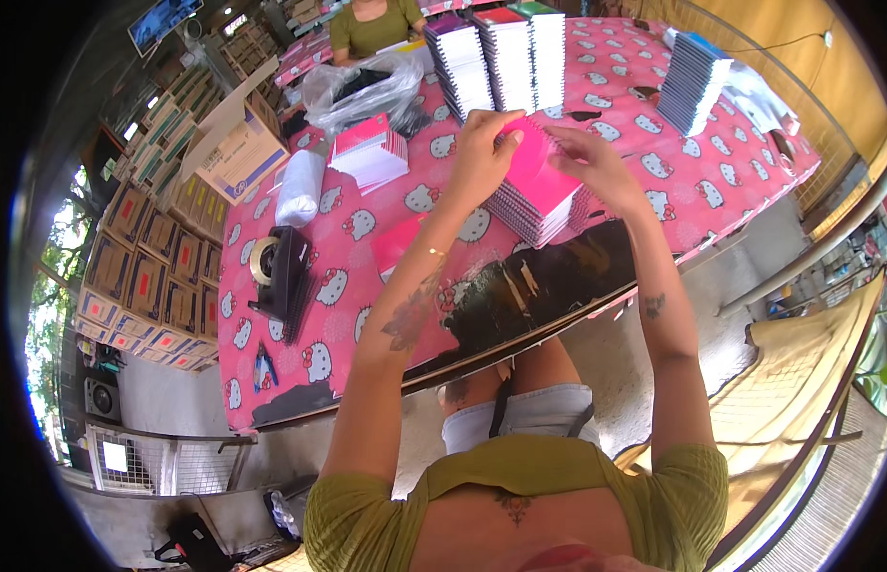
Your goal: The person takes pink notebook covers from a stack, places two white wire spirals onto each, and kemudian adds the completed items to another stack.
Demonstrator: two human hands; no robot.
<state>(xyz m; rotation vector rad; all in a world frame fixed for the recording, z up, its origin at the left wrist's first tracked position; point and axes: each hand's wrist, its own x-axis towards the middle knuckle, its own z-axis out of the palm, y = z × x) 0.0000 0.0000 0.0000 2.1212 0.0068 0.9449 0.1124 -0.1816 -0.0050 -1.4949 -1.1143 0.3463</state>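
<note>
A stack of pink spiral notebooks stands near the front edge of the table. On top, a bright pink notebook is tilted up at its far side. Thumb and fingers of my left hand pinch its far left corner. Curled fingers of my right hand grip its right edge, along the wire binding; the fingertips are partly hidden. Beside my left forearm lies a flat pink cover, partly covered by the arm. Farther left sits a fanned pile of pink-covered paper pads.
Spiral notebook stacks with purple, red and green covers stand at the back; a blue-topped stack is right. Leftward are a tape dispenser, pliers, a white roll and cartons. A person sits opposite.
</note>
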